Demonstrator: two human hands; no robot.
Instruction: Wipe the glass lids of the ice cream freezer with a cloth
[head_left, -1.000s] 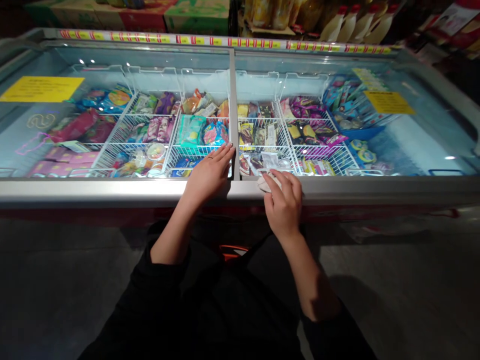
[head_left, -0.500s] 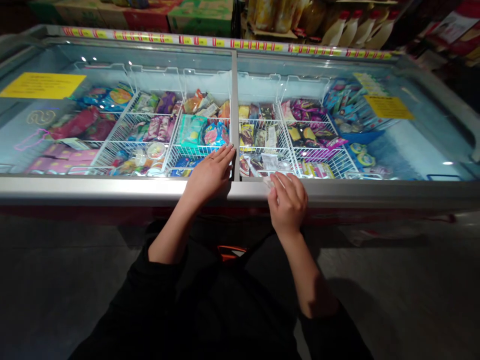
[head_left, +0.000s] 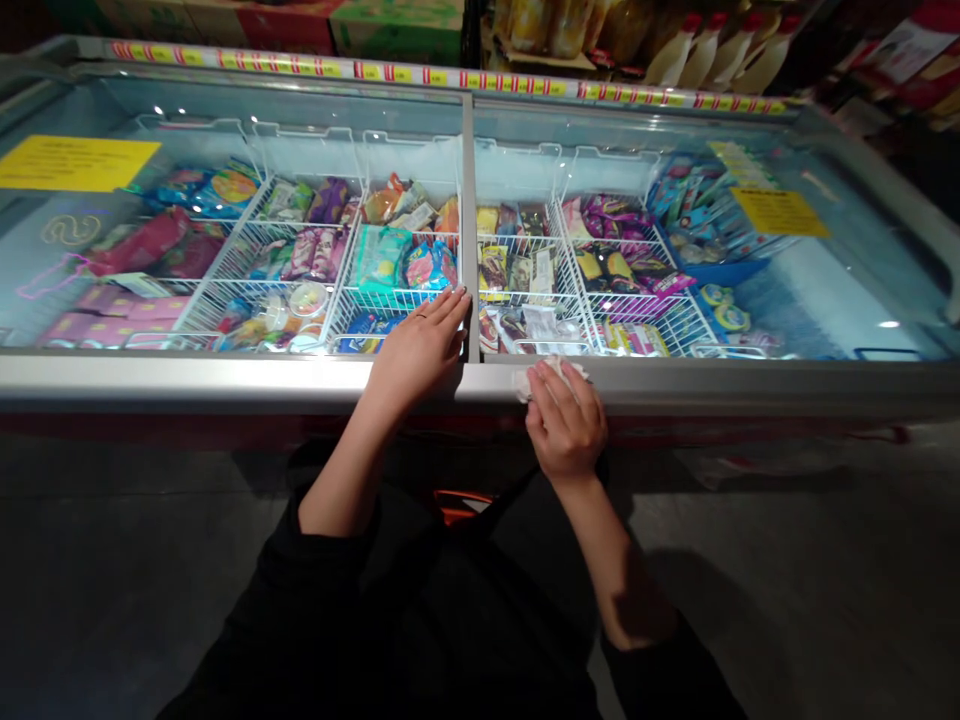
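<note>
My left hand (head_left: 421,345) lies with its fingers stretched out and close together, resting by the left side of the freezer's middle divider (head_left: 469,220). It holds nothing. On the silver front rim (head_left: 697,382) of the chest freezer, my right hand (head_left: 568,425) presses down a crumpled white tissue (head_left: 527,384). Parts of the tissue stick out past the fingertips; the rest is hidden under the hand. Glass lids cover the freezer, and white wire baskets (head_left: 643,312) with colourful ice cream packets show below them.
Yellow paper signs (head_left: 75,163) lie on the glass at both ends. Price labels (head_left: 517,84) run along the back edge. Behind stand cardboard boxes (head_left: 397,30), jars (head_left: 551,25) and white jugs with red caps (head_left: 701,55). A dark floor (head_left: 810,580) lies in front.
My right hand has moved slightly left and down along the front rim, its fingers flatter, and more of the tissue shows. My left hand stays in place. The view has tilted a little.
</note>
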